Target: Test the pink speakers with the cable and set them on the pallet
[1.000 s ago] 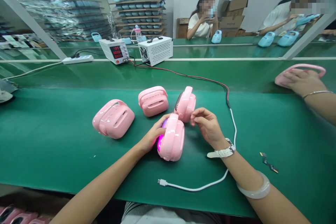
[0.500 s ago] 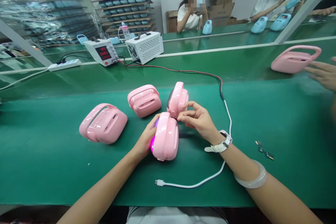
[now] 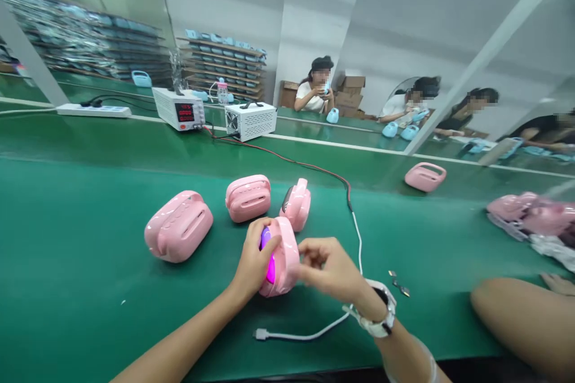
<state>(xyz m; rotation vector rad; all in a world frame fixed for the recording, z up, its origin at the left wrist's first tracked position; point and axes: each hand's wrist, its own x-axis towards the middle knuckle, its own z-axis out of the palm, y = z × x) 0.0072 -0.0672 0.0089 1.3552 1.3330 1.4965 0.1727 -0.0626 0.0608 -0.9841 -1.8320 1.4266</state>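
Note:
My left hand is wrapped round the left side of a pink speaker that stands on edge on the green belt, its face glowing magenta under my fingers. My right hand pinches the speaker's right side with closed fingers. Three more pink speakers lie beyond it: one on the left, one in the middle, one upright just behind. A white charging cable lies loose in front of my wrists.
A power supply with red digits and a white box sit at the far rail, wired by a red-black lead. Another pink speaker and a pink pile lie right. A neighbour's arm rests bottom right. People sit beyond.
My view has tilted up and swung right. My right hand has dropped from the upright rear speaker to the side of the lit one. The neighbour's hand has left the speaker on the right.

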